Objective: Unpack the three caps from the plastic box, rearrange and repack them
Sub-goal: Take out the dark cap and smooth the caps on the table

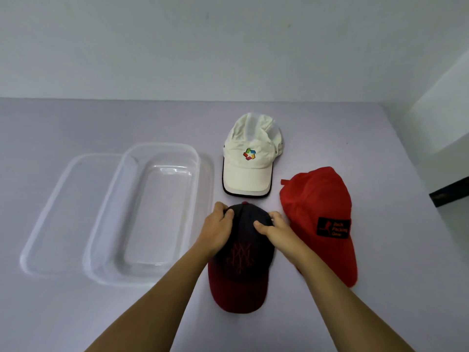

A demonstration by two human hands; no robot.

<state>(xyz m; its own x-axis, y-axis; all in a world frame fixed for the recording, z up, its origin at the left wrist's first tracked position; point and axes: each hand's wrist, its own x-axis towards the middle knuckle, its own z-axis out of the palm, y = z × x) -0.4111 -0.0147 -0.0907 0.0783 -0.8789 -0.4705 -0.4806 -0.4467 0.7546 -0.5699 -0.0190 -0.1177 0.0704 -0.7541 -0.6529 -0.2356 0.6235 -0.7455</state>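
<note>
Three caps lie on the grey table. A navy cap with a dark red brim point(241, 260) sits nearest me, brim toward me. My left hand point(218, 228) grips the left side of its crown, and my right hand point(275, 228) grips the right side with the thumb on top. A white cap with a coloured logo point(251, 158) lies just beyond it. To the right rests a red cap with a black patch point(321, 219). The clear plastic box point(149, 212) stands empty to the left.
The clear lid point(63, 214) lies flat, partly under the box's left side. A pale wall runs behind the table. The table's right edge slants past the red cap, with a dark object point(449, 193) beyond it.
</note>
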